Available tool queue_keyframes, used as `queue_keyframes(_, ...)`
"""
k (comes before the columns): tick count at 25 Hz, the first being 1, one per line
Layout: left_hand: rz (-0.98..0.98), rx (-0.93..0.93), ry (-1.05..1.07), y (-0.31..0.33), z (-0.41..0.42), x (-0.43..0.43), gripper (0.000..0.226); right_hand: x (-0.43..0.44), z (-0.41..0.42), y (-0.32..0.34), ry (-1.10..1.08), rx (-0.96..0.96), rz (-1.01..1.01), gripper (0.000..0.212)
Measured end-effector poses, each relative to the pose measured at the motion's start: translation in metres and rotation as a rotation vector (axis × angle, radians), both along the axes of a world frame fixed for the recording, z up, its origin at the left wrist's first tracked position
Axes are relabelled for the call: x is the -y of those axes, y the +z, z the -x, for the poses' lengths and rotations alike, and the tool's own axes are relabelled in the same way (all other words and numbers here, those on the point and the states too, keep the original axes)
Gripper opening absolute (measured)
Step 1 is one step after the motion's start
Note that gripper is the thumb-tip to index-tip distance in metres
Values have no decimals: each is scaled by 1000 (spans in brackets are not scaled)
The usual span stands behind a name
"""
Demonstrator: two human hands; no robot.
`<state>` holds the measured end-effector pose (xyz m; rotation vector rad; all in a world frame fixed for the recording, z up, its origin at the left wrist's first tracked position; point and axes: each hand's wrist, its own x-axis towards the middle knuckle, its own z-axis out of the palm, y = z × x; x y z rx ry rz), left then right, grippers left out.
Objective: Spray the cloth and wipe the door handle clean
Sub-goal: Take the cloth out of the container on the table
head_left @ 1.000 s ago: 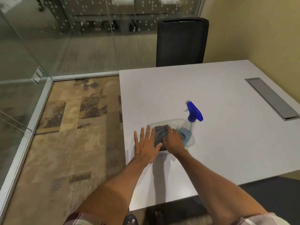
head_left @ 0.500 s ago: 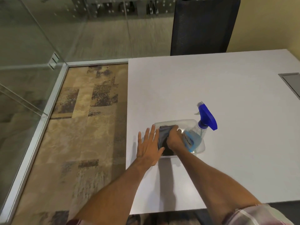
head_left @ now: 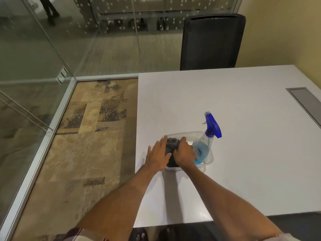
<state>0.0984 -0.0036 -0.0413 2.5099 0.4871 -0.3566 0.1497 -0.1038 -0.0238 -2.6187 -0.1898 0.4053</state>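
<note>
A clear plastic tub (head_left: 209, 158) sits near the white table's left edge. Inside it lies a dark grey cloth (head_left: 172, 142) and a spray bottle (head_left: 204, 144) with blue liquid and a blue trigger head leaning to the right. My right hand (head_left: 184, 152) is inside the tub with its fingers closed on the cloth. My left hand (head_left: 157, 154) rests flat with fingers spread against the tub's left side, its fingertips touching the cloth. No door handle is in view.
The white table (head_left: 243, 119) has a grey cable hatch (head_left: 305, 103) at the right. A black office chair (head_left: 211, 42) stands at the far side. Glass walls with a metal floor frame (head_left: 57, 119) run along the left over patterned carpet.
My right hand has bunched the cloth and closed on it inside the tub. My left hand has slid in against the tub's left side. The camera has shifted.
</note>
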Motion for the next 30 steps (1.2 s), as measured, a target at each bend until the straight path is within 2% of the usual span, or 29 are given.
queue_keyframes(5,297,320,136,48,-2,-2,65,4,10,33,62,111,-294,29)
queue_keyframes(9,537,400,310,90,-3,-15,72,5,13,60,135,137,-512,19)
queue_keyframes(13,603,502,315,119,1,-35,49,1,12,85,113,69,-705,19)
queue_keyframes(17,617,558,256,149,4,-55,28,-6,9,110,136,-53,-903,25)
queue_keyframes(19,608,573,211,163,8,-67,24,-13,9,120,137,-140,-992,35)
queue_keyframes(22,632,554,148,182,17,-82,21,-23,5,125,117,-354,-1197,49)
queue_keyframes(23,641,547,135,188,20,-87,20,-26,2,125,106,-431,-1264,48)
queue_keyframes(25,664,547,108,197,25,-94,17,-30,0,126,141,-498,-1294,32)
queue_keyframes(27,685,546,82,203,29,-101,19,-35,-2,129,170,-483,-1226,21)
queue_keyframes(30,748,526,30,209,32,-109,24,-37,-6,137,201,-473,-1166,36)
